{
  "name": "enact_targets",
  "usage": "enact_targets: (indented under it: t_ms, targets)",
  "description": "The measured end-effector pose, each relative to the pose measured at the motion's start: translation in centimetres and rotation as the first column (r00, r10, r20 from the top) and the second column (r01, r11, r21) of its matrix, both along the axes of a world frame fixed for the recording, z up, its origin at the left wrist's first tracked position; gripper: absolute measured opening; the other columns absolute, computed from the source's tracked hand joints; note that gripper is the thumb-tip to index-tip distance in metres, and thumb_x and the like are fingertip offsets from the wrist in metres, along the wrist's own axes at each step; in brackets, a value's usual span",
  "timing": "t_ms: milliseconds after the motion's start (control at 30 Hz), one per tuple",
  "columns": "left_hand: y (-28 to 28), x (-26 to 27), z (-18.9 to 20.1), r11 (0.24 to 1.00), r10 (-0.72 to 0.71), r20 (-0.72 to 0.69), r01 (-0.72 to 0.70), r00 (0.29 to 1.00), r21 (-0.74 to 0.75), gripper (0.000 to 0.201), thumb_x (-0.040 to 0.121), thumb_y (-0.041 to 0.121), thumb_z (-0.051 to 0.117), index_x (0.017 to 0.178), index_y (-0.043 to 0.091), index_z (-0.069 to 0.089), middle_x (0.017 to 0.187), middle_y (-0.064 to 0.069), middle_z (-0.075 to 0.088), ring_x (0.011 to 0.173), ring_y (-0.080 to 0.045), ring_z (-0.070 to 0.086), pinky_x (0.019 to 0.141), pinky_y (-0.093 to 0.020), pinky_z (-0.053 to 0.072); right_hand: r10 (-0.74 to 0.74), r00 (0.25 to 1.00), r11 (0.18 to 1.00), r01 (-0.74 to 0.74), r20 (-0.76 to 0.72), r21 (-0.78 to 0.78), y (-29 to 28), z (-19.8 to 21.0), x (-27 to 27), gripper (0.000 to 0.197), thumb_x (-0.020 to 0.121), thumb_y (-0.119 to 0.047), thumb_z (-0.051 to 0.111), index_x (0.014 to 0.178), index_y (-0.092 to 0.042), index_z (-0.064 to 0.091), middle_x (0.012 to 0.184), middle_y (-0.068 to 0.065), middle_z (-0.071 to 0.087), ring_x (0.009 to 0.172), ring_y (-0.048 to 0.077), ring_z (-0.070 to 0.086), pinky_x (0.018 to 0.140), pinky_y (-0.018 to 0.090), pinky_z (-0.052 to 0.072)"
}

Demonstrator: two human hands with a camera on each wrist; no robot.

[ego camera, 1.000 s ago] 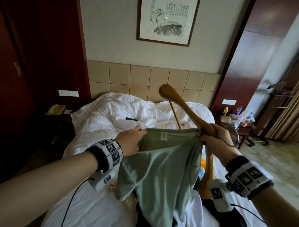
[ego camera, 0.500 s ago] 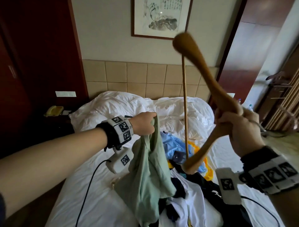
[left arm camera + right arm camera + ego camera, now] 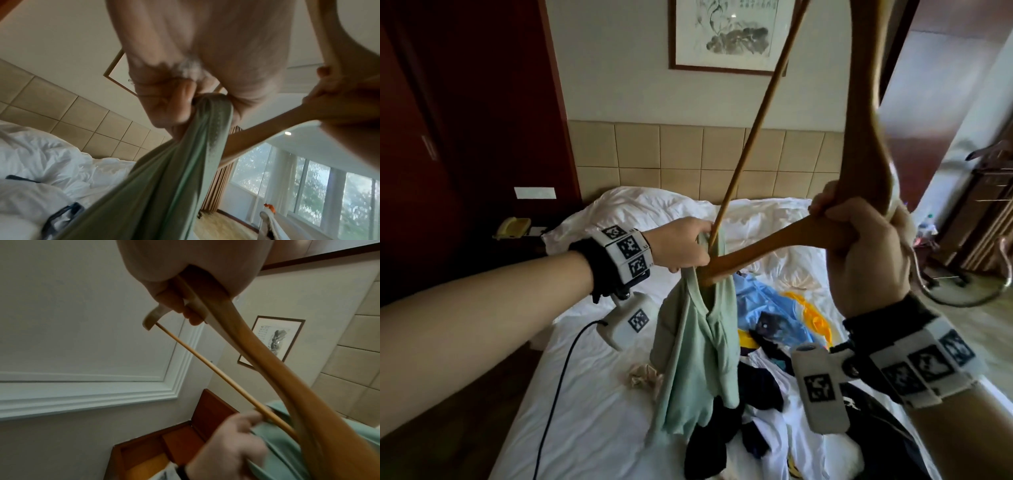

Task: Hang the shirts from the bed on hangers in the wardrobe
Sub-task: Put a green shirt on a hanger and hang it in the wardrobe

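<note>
A pale green shirt hangs bunched from my left hand, which grips its top edge above the bed; the same shirt and left hand show in the left wrist view. My right hand grips a wooden hanger at its middle, tilted steeply. One hanger arm points down-left and its tip enters the shirt's opening beside my left hand. The other arm and the thin crossbar rise out of the frame. In the right wrist view the hanger runs down to the shirt.
A heap of other clothes, blue, yellow, black and white, lies on the white bed below the shirt. A dark red wardrobe stands at the left, a nightstand with a telephone beside it. A metal rack is at the right.
My right hand let go of the shirt's edge and swung the hanger up and steep. The shirt collapsed into a bunch under my left hand, and the hanger's lower tip came to the shirt's opening.
</note>
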State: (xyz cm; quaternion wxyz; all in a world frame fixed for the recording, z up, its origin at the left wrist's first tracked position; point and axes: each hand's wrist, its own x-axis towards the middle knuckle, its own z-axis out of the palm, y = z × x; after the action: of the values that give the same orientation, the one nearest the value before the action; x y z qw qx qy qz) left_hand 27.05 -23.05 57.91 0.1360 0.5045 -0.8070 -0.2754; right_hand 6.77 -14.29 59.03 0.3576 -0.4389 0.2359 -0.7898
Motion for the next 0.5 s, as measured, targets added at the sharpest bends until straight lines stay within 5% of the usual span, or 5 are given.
enact_targets:
  t_ms: [200,300,367,433,500]
  targets:
    - [0.7,0.6,2.1,0.991,0.046,-0.129,-0.062,0.991,-0.119,0.021,0.085,-0.001,0.052,0.080,0.019,0.055,0.068,-0.005,0.051,0.052,-0.013,0.049,0.042,-0.021,0.042,-0.020,0.971,0.988,0.056,-0.236,0.145,-0.1,-3.9,2.2,0.018,0.066,0.001,0.054,0.066,-0.013,0.065,0.070,0.013,0.058,0.071,0.027,0.054,0.069,0.039,0.044]
    - [0.5,1.3,2.2,0.952,0.094,0.014,-0.086,0.995,-0.295,0.019,0.087,0.007,0.055,0.102,0.013,0.065,0.072,0.006,0.055,0.059,-0.003,0.050,0.047,-0.007,0.038,-0.026,0.915,0.985,0.092,-0.403,0.145,0.0,-4.4,2.2,0.011,0.065,-0.002,0.054,0.073,0.004,0.059,0.067,0.018,0.055,0.063,0.025,0.053,0.062,0.036,0.045]
    - [0.4,2.2,1.6,0.937,0.125,0.136,-0.072,0.983,-0.342,0.037,0.084,0.012,0.055,0.120,0.015,0.063,0.087,0.006,0.061,0.077,-0.007,0.057,0.066,-0.004,0.039,-0.012,0.854,0.984,0.102,-0.521,0.144,-0.1,-3.9,1.2,0.017,0.065,-0.003,0.055,0.078,0.007,0.058,0.070,0.027,0.053,0.062,0.030,0.049,0.059,0.042,0.043]
    - [-0.5,3.2,0.0,0.911,0.189,0.244,-0.076,0.951,-0.406,0.058,0.070,0.026,0.052,0.128,0.026,0.060,0.111,0.002,0.066,0.105,-0.019,0.059,0.093,-0.025,0.046,0.004,0.773,0.979,0.126,-0.635,0.160,-0.1,-2.8,0.1,0.018,0.064,-0.004,0.056,0.080,0.001,0.063,0.072,0.030,0.053,0.062,0.029,0.048,0.058,0.046,0.044]
    - [-1.4,4.2,-1.4,0.910,0.221,0.268,-0.099,0.938,-0.403,0.067,0.064,0.027,0.051,0.131,0.034,0.056,0.110,0.003,0.067,0.108,-0.022,0.059,0.094,-0.040,0.049,0.030,0.698,0.973,0.144,-0.715,0.182,-0.2,-2.2,-0.9,0.019,0.062,-0.005,0.057,0.078,-0.002,0.065,0.065,0.022,0.051,0.059,0.021,0.047,0.057,0.039,0.040]
